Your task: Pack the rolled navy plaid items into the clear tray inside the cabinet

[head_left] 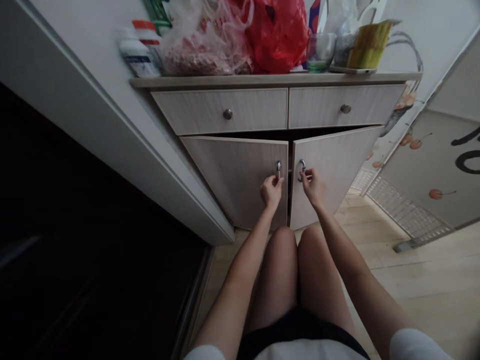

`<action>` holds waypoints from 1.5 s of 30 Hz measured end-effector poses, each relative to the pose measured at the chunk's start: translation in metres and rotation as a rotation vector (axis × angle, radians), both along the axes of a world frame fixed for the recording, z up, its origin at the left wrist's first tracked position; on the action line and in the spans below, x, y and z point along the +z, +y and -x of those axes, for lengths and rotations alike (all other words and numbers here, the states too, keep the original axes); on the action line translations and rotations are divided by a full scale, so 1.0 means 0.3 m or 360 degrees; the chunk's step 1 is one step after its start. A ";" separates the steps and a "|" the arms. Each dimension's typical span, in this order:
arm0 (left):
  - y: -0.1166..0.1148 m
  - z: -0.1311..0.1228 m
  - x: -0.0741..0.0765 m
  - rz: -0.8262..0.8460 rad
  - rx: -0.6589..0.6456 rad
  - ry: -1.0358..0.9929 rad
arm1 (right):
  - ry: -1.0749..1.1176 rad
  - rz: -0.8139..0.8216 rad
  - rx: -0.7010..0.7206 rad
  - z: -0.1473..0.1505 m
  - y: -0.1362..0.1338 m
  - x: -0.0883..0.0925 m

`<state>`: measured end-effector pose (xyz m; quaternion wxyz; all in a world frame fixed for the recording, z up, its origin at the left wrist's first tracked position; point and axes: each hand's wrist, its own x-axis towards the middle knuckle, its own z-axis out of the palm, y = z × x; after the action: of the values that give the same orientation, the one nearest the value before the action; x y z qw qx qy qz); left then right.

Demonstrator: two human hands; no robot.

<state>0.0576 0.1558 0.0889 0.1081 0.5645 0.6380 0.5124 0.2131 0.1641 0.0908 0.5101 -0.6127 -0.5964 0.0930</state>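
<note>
I crouch in front of a pale wooden cabinet point(210, 82). My left hand point(270, 190) is closed on the metal handle point(278, 167) of the left door point(232, 175). My right hand point(313, 186) is closed on the metal handle point(302, 166) of the right door point(337, 165). Both doors stand slightly ajar, with a dark gap showing above them and between them. What lies inside the cabinet is hidden. My knees are just below the doors.
Two closed drawers with round knobs point(227, 114) point(345, 108) sit above the doors. On top are a red plastic bag point(277, 32), a clear bag, bottles point(137, 47) and a glass point(320, 50). A dark doorway is to the left, a cherry-patterned panel point(431, 170) to the right.
</note>
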 end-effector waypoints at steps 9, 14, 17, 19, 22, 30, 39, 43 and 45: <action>0.120 -0.032 0.045 0.0186 0.0025 0.0060 | -0.0132 -0.0016 0.0048 0.047 0.172 -0.005; 0.163 -0.034 0.055 0.0211 0.0030 0.0074 | -0.0188 -0.0006 0.0059 0.058 0.220 0.001; 0.181 -0.033 0.058 0.0225 0.0024 0.0084 | -0.0188 -0.0001 0.0055 0.064 0.238 0.005; 0.192 -0.034 0.060 0.0233 0.0025 0.0091 | -0.0189 -0.0004 0.0036 0.068 0.248 0.008; 0.209 -0.036 0.062 0.0247 0.0034 0.0089 | -0.0227 0.0029 0.0014 0.073 0.260 0.015; 0.244 -0.032 0.068 0.0269 0.0034 0.0109 | -0.0317 0.0145 -0.0027 0.080 0.281 0.033; 0.253 -0.033 0.067 0.0263 0.0020 0.0114 | -0.0198 0.0083 -0.0002 0.087 0.293 0.016; 0.271 -0.024 0.064 0.0274 -0.0008 0.0133 | -0.0144 0.0092 -0.0038 0.093 0.294 0.022; 0.290 -0.014 0.058 0.0270 -0.0037 0.0089 | -0.0115 0.0122 -0.0031 0.096 0.294 0.026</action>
<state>0.0617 0.2428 0.1063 0.1436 0.5750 0.6752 0.4392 0.1843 0.2524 0.0985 0.4653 -0.6406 -0.6044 0.0884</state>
